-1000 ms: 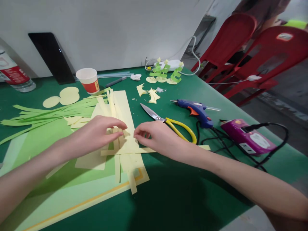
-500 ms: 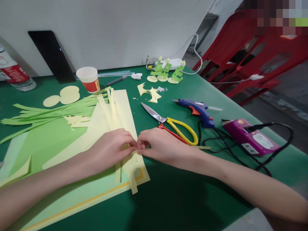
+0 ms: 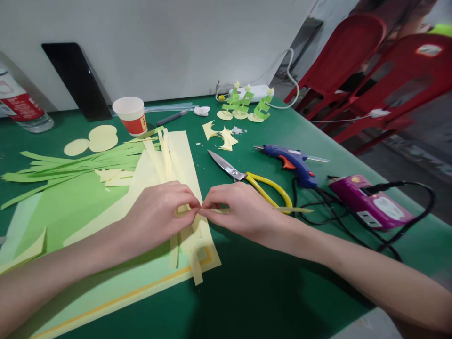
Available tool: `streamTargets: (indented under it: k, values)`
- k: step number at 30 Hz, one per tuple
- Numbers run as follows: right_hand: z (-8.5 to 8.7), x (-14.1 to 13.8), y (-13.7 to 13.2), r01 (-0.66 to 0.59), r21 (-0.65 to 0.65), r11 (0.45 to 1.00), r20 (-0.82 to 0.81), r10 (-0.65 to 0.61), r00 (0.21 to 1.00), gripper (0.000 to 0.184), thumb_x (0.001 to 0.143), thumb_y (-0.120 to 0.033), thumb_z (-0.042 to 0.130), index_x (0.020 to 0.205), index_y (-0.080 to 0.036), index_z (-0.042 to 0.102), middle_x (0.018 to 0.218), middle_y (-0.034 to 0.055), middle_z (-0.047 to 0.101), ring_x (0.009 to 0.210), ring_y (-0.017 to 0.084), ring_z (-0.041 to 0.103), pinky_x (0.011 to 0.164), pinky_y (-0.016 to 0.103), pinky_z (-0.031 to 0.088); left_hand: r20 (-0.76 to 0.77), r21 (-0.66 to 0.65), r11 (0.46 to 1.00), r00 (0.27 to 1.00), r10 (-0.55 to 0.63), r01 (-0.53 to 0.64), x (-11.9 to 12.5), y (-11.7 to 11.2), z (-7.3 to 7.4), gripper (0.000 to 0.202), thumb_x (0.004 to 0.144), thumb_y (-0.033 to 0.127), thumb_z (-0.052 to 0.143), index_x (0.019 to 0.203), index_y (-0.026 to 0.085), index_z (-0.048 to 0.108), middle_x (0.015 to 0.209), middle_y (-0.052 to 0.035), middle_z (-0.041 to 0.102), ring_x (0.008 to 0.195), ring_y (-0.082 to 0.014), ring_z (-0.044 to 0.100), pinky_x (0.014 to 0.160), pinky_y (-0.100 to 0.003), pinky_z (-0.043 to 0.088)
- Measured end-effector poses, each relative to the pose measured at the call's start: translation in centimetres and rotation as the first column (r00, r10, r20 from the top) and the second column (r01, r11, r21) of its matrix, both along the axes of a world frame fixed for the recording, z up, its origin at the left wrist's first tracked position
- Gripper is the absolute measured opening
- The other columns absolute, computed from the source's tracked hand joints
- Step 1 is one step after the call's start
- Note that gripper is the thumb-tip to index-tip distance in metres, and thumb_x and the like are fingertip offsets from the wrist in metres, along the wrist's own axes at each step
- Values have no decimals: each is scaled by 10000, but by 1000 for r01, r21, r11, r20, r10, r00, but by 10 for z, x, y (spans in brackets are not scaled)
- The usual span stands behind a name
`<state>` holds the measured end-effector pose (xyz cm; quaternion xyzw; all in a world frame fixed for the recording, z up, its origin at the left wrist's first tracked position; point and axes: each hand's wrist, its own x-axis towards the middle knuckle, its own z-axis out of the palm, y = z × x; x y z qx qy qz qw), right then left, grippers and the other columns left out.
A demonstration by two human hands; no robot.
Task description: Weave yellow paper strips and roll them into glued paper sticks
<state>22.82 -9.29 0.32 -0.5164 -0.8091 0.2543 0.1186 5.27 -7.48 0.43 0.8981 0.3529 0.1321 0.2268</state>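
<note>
My left hand and my right hand meet fingertip to fingertip over a pile of pale yellow paper strips. Both pinch one thin yellow strip that runs under my right hand and pokes out to the right beyond the wrist. The strips lie on yellow and light green sheets on the green table. Yellow-handled scissors lie just behind my right hand.
A blue glue gun, a purple power strip with black cables, green paper strips, yellow paper discs, a paper cup, small green paper figures, a bottle. Red chairs stand right of the table.
My hands came together from slightly apart. The left left the strip pile, and both now pinch one thin strip, lifted a little off the sheets.
</note>
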Motion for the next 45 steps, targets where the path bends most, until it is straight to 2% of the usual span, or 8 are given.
streamTargets:
  k: [6, 11, 18, 21, 23, 28, 34, 45]
  values:
    - [4, 0, -2, -10, 86, 996, -12, 11, 1000, 201, 781, -170, 514, 676, -145, 683, 720, 36, 658, 636, 118, 557, 566, 237, 351, -74, -112, 985, 990, 122, -130, -1, 7, 12, 147, 767, 223, 534, 737, 193, 674, 809, -11, 692, 768, -170, 607, 678, -290, 461]
    - [20, 22, 9, 79, 147, 986, -51, -72, 996, 169, 757, -143, 535, 677, -152, 683, 736, 30, 669, 639, 131, 562, 574, 257, 385, -111, -119, 953, 957, 267, -279, -17, 36, 15, 189, 764, 325, 544, 755, 193, 680, 822, -33, 696, 745, -189, 609, 656, -313, 458]
    - [40, 43, 20, 125, 40, 991, -7, -125, 992, 135, 741, -172, 593, 628, -180, 666, 690, 4, 672, 601, 119, 553, 571, 258, 411, -29, -34, 902, 902, 430, -431, -32, 60, 20, 255, 806, 359, 484, 828, 160, 642, 953, -76, 671, 873, -230, 585, 791, -352, 432]
    - [31, 36, 20, 14, 2, 1000, -85, -14, 996, 147, 777, -194, 569, 672, -169, 670, 725, 10, 678, 628, 118, 570, 604, 252, 434, -10, -196, 919, 938, 347, -342, -20, 45, 27, 393, 894, 421, 312, 1052, 201, 595, 969, -23, 689, 854, -167, 624, 767, -294, 470]
    - [22, 30, 20, -46, 43, 998, -115, 51, 992, 143, 787, -180, 556, 711, -156, 675, 754, 19, 682, 663, 122, 580, 642, 254, 440, -76, -383, 886, 965, 250, -260, -11, 30, 29, 401, 856, 475, 400, 1108, 217, 576, 943, -14, 700, 806, -170, 634, 713, -284, 476]
    - [7, 16, 17, -41, 46, 998, -230, 51, 972, 116, 775, -153, 563, 797, -135, 676, 767, 22, 690, 687, 106, 598, 654, 219, 448, -133, -249, 957, 984, 117, -147, -2, 8, 18, 312, 875, 365, 423, 795, 187, 667, 672, 3, 678, 586, -129, 601, 544, -226, 411]
    - [5, 3, 7, 9, 49, 999, -374, 10, 927, 78, 753, -152, 571, 724, -138, 642, 701, 9, 665, 636, 88, 582, 612, 192, 458, -104, -134, 988, 992, 65, -79, -2, 0, 10, 318, 896, 292, 396, 732, 159, 635, 558, 10, 618, 458, -91, 533, 466, -201, 356]
    - [6, 2, 4, 2, -54, 999, -395, -23, 918, 64, 731, -136, 545, 705, -144, 602, 716, 14, 653, 654, 91, 578, 627, 199, 468, -82, -135, 990, 996, 32, -42, -2, -5, 14, 328, 903, 281, 385, 779, 164, 665, 586, -6, 652, 487, -105, 588, 477, -204, 381]
